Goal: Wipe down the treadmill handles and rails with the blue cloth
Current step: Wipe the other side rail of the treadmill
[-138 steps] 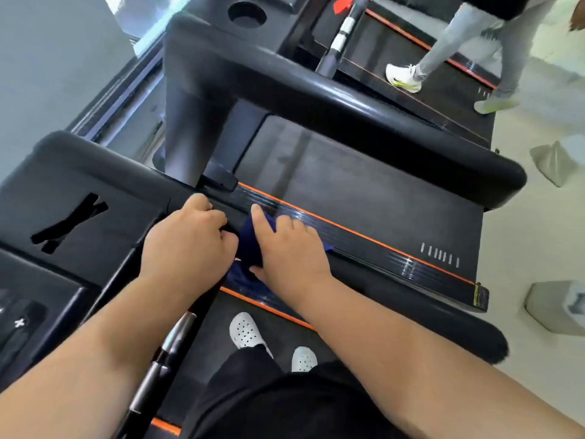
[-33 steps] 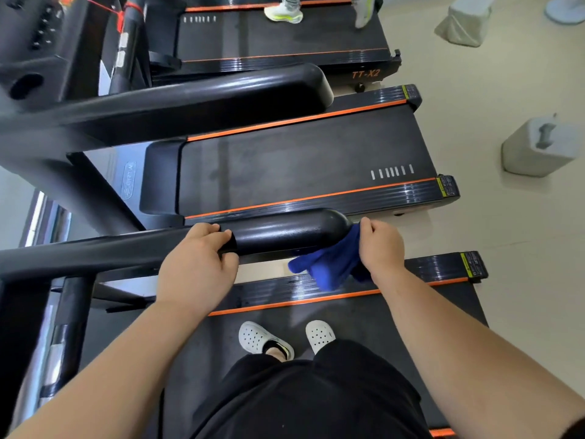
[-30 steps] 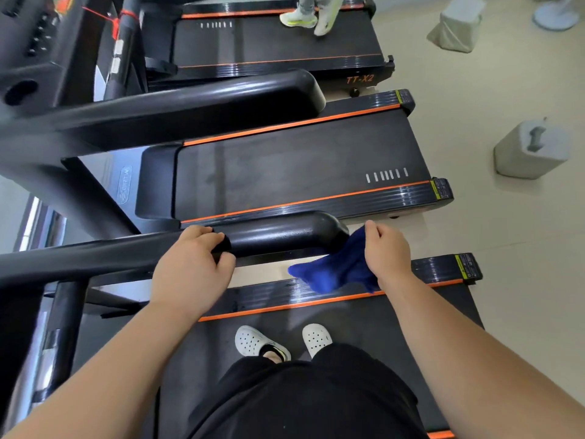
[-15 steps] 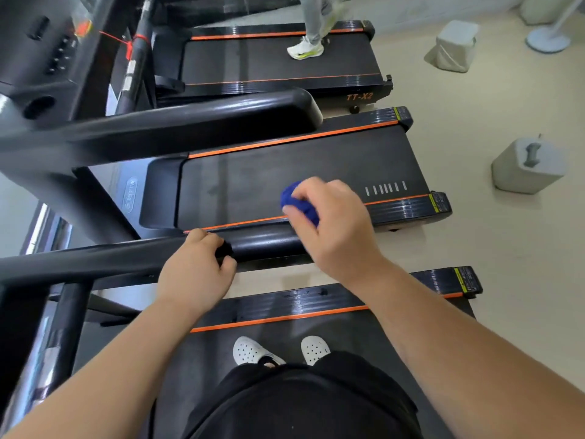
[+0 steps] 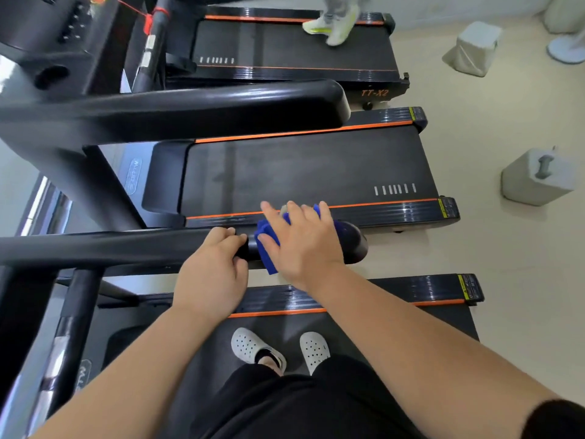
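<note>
GYM CLEAN-UP: A person standing on a black treadmill presses a blue cloth (image 5: 267,248) flat onto its handrail (image 5: 126,248) with the right hand (image 5: 304,245). The fingers are straight and spread over the fabric. The cloth is draped across the bar near its right end, and one corner hangs down on the near side. The left hand (image 5: 212,270) sits just left of the cloth, fingers curled round the same handrail.

At far left, a round recess (image 5: 50,77) in a console (image 5: 47,36) is dark inside, and what it holds cannot be told.

The rail's rounded end (image 5: 356,245) lies just right of the right hand. Beyond it is pale floor (image 5: 506,264), where a grey block (image 5: 538,175) stands apart from the machines, with a second block (image 5: 474,49) farther off. A narrow strip of floor separates the near deck (image 5: 411,289) from the neighbouring treadmill (image 5: 300,166), whose thick rail (image 5: 190,112) runs parallel on its far side. Another person's pale shoes (image 5: 329,26) are on the farthest belt. White clogs (image 5: 256,350) stand on the near belt.
</note>
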